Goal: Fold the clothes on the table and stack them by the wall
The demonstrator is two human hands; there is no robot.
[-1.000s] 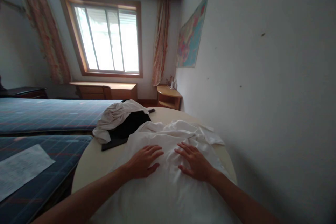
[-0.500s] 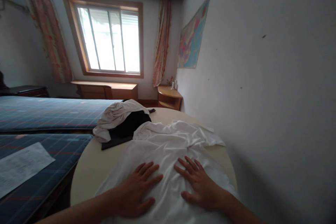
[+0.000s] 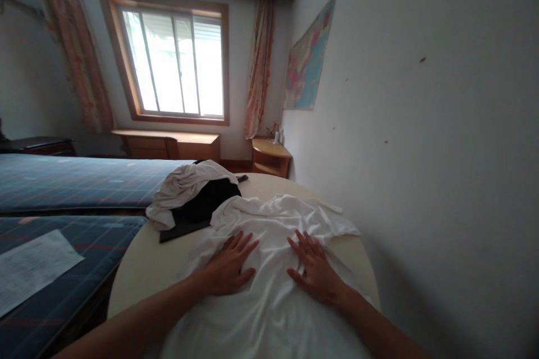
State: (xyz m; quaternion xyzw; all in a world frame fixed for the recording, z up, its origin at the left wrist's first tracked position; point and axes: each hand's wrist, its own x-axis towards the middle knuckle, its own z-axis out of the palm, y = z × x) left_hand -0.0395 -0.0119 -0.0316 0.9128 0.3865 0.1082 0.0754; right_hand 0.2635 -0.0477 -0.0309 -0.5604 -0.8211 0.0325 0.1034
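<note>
A white shirt (image 3: 269,303) lies spread over a round cream table (image 3: 130,286), its cloth wrinkled, with what look like sleeves toward the far side. My left hand (image 3: 231,263) rests flat on the left part of the cloth, fingers spread. On the right part, my right hand (image 3: 311,266) also lies palm down with its fingers stretched out. Neither hand grips the fabric. Beyond my left hand sits a heap of clothing, a greyish-white garment (image 3: 181,185) on top of a black one (image 3: 210,202).
Plaid mattresses (image 3: 84,179) stand left of the table, with a printed paper sheet (image 3: 33,269) on the nearer one. A white wall (image 3: 442,179) rises close on the right. A wooden corner shelf (image 3: 272,148) and a low desk (image 3: 168,137) stand below the window.
Both hands have slid forward over the white shirt, away from me, staying flat with fingers spread. The clothing heap has stayed in place.
</note>
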